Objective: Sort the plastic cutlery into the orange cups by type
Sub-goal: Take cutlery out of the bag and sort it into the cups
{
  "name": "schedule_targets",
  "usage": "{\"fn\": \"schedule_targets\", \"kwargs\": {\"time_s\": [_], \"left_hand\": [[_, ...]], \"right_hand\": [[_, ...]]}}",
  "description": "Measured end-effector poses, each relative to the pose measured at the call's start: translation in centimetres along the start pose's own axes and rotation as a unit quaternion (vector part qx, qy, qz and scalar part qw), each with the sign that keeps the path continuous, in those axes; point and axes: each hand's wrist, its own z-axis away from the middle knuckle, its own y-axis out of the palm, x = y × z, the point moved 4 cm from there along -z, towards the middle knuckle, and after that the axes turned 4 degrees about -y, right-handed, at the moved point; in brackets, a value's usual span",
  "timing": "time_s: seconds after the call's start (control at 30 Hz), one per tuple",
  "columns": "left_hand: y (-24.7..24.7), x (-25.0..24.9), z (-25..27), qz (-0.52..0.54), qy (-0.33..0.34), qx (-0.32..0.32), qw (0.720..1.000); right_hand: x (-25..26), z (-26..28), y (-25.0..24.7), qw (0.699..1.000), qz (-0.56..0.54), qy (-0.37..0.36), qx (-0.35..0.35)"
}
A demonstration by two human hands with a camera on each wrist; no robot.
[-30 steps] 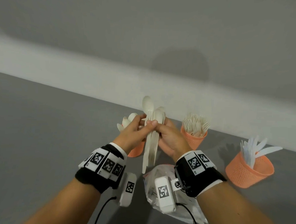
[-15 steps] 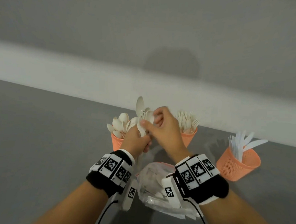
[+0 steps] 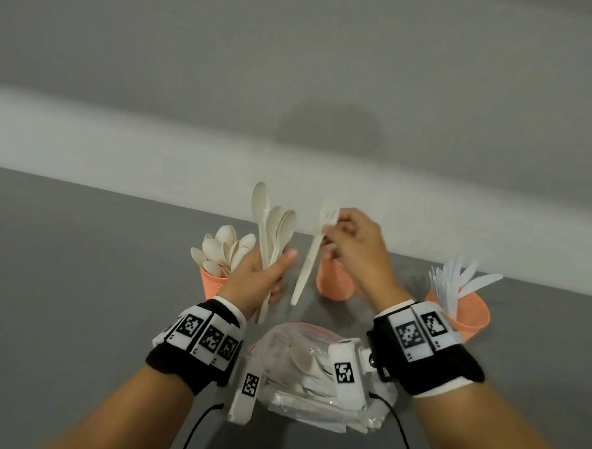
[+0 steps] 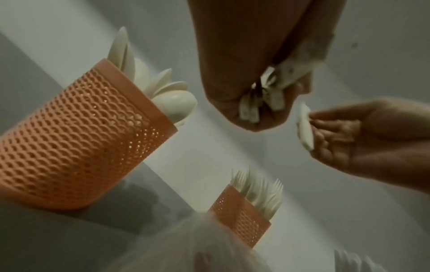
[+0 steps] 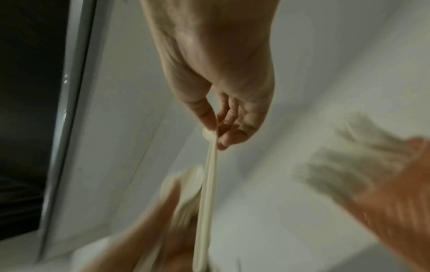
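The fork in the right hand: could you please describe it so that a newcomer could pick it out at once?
On the grey table stand three orange cups; look just above the middle cup. There the right hand pinches one pale fork by its tined end, handle hanging down. Unlike the spoons bunched in the left hand, it hangs alone.

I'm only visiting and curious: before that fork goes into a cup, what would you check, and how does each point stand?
1. Right hand pinches one fork by its head: ok.
2. Fork is clear of the spoons gripped in the left hand: ok.
3. Fork cup stands upright below the right hand: ok.
4. Room left in that cup, already holding forks: cannot tell.
5. Spoon cup and knife cup upright, each holding one type: ok.
6. Bag holds more cutlery: ok.
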Motion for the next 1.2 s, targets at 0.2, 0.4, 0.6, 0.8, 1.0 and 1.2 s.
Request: {"fn": "schedule_targets", "kwargs": {"time_s": [0.2, 0.4, 0.6, 0.8, 1.0, 1.2], "left_hand": [[-0.5, 0.6, -0.5, 0.035, -0.028, -0.03, 0.999], [-0.2, 0.5, -0.7, 0.022, -0.028, -0.016, 0.999], [-0.8, 0.5, -0.5, 0.0, -0.015, -0.011, 1.0], [-0.2, 0.3, -0.8, -0.013, 0.008, -0.008, 1.0], [-0.1, -0.4, 0.0, -0.18, 0.063, 0.048, 0.981], [-6.6, -1.1, 1.4, -0.208, 0.109, -0.106, 0.966]], "right_hand": [[0.6, -2.8, -7.2, 0.953, 0.16, -0.158, -0.203], [-7.4, -3.3, -6.6, 0.94, 0.3, -0.041, -0.157], [-8.5, -2.5, -5.5, 0.899, 0.426, 0.013, -0.101], [-1.9, -0.4, 1.4, 0.988, 0.142, -0.043, 0.052], [-2.8, 1.9, 7.0, 0.954, -0.061, 0.199, 0.216], [-3.2, -0.8, 7.2, 0.97, -0.196, 0.128, 0.067]]}}
